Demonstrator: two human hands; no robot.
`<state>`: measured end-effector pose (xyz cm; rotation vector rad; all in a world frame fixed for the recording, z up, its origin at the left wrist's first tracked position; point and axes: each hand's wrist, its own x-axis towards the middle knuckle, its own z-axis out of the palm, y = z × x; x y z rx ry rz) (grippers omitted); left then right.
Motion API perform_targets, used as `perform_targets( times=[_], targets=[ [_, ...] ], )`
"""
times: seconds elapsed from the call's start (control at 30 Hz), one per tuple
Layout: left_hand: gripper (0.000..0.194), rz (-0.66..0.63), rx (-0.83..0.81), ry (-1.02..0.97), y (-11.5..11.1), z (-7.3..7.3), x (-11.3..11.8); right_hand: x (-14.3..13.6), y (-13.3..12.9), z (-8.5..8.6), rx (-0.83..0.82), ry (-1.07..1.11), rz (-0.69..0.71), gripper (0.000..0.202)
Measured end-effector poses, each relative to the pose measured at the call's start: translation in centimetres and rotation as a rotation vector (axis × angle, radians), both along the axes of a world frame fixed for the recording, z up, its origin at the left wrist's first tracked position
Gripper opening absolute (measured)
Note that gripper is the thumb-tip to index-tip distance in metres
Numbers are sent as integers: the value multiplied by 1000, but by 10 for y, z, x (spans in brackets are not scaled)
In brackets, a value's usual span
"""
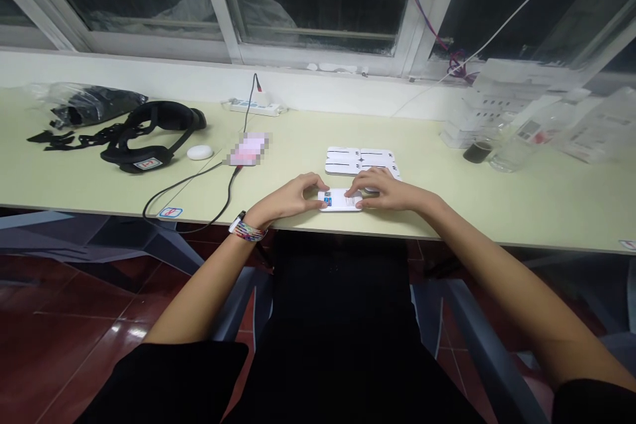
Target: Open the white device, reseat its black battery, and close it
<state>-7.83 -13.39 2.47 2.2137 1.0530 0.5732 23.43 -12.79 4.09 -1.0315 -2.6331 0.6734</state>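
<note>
A small white flat box (339, 201) with a blue label and some fine print lies near the table's front edge. At its left end, the thumb and fingers of my left hand (293, 197) are closed on it. My right hand (385, 191) pinches the right end, its index finger bent over the top face. Just behind, several white flat boxes (344, 160) with black lines and letters lie side by side in a block. Part of the nearest right one is hidden by my right hand.
On the left are a black headset (149, 139), a white oval case (199, 152) and a blurred-out phone (248, 148) on a black cable. A power strip (256, 107) sits by the wall. Bottles (504, 154) and white cartons (489, 103) stand at the right.
</note>
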Motion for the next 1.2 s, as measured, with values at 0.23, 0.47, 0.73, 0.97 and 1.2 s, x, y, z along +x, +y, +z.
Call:
perform_targets(
  times=[0.23,0.47,0.73,0.97,1.2],
  targets=[
    [54,-13,10,-115,-11,10,7,-8,-5,8,40,91,-40,51],
    [18,-74,128,-115,-16,6,5,-7,-27,-1,247,188,51,12],
    [35,-152,238,8,-31,18,7,2,-42,-12,499,120,42,35],
    [37,-177,256,51,-33,23,7,-4,-42,-11,551,66,75,44],
    [35,-169,259,70,-28,18,3,-3,-40,-24,593,41,33,39]
  ],
)
